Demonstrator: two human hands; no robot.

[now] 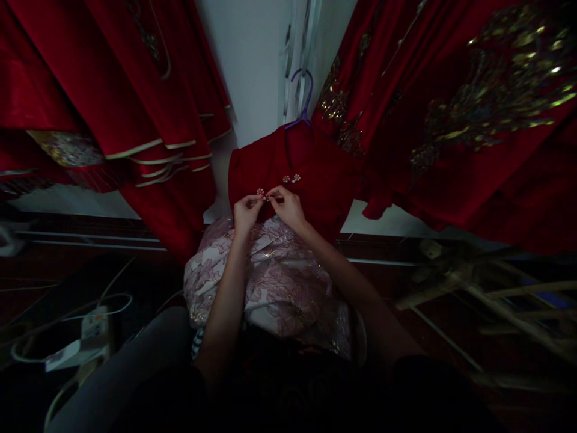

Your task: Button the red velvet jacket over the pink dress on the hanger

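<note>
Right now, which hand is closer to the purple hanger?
Right. The right hand is below the purple hanger, almost straight under it; the left hand is also below, but farther off to the left.

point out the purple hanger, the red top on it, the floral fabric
Purple hanger (305, 113), head view: neck below its hook.
Red top (322, 180), head view: its front.
Floral fabric (283, 285), head view: its middle.

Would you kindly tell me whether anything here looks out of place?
Nothing clearly stands out on the red garment. At lower left, though, a loose white cable loops untidily beside a power strip, close to the person's leg.
</note>
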